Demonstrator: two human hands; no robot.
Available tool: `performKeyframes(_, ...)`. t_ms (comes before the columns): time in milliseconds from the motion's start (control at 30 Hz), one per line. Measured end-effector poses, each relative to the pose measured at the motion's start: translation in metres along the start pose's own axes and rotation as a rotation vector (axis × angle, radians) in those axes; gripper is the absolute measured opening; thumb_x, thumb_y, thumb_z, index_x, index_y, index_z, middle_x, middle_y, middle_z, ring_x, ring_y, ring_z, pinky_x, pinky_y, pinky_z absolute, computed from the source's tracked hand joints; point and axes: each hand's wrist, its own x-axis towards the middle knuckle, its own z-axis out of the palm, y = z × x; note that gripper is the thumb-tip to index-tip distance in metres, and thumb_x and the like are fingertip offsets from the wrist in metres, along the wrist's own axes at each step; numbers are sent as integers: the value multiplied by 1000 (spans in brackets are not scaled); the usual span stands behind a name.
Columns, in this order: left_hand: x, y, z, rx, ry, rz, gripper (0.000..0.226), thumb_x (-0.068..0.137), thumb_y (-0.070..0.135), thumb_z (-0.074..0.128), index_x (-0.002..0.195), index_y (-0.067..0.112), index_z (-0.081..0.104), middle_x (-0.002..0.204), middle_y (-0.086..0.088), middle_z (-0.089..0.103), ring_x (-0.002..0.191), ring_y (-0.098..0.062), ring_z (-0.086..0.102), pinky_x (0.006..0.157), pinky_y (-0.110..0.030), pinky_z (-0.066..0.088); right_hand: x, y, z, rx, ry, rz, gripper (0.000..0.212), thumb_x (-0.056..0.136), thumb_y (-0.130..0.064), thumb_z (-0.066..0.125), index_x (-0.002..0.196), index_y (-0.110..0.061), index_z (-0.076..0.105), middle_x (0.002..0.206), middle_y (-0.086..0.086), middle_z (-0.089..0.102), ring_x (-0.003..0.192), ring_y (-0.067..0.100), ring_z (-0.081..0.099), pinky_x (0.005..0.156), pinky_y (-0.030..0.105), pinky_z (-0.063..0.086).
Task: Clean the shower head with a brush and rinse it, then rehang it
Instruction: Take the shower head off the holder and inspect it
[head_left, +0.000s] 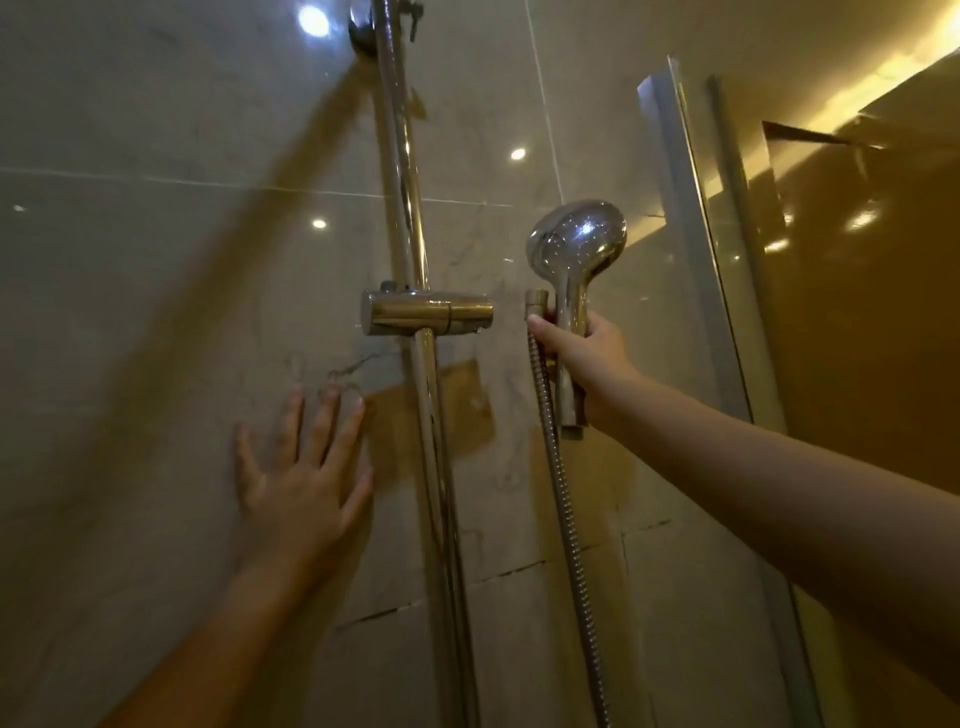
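While the right hand (582, 348) grips the handle of the shower head (576, 244), fingers and thumb curled round it, the head stands upright and off its mount, just to the right of the chrome holder (426, 312) on the vertical rail (400, 182). It is near the holder but does not touch it. The rounded chrome side seems to face the camera, so the spray face probably points at the tiled wall (156, 312). The metal hose (566, 509) hangs straight down beside the handle; how its upper end joins cannot be made out behind the thumb.

The left hand (301, 483) holds nothing. It lies flat on the wall below and left of the holder, fingers straight and spread, most likely as a brace so the body stays steady during the high reach. Gripping the handle low leaves the head free to be guided.

No brush or running water shows, so whether cleaning is finished cannot be told. The closeness to the holder suggests seating the head there is the step in hand. The glass door (727, 260) stands close on the right, so a wide swing could knock it.
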Motion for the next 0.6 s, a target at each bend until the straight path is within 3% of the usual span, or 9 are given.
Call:
performKeyframes(167,2,-1,4,35,61,24,63,91,45,24,150,25,12,159,-3,12,145,-23,5,109,-61,4,36,0,27,-55,-20,-12,22,86,-25,68,103,-14,59,87,2,65,85,17,66,72,30,56)
performKeyframes(333,1,-1,3,36,54,19,63,91,46,24,150,26,12,159,-2,12,146,-23,5,111,-59,0,52,-6,45,-74,-53,35,45,86,-27,68,124,-7,52,94,4,64,87,18,66,64,26,52)
performKeyframes(467,0,-1,3,35,52,16,63,91,47,25,150,26,14,159,-2,14,146,-23,6,111,-59,1,57,-18,48,-1,-153,127,35,87,-27,65,114,-7,58,96,5,66,87,20,66,72,30,54)
performKeyframes(600,0,-2,2,55,38,9,63,91,49,22,150,28,12,159,-1,11,146,-23,4,112,-59,2,53,-27,52,-197,-198,51,28,87,-28,64,108,-10,61,103,7,66,90,18,64,79,27,53)
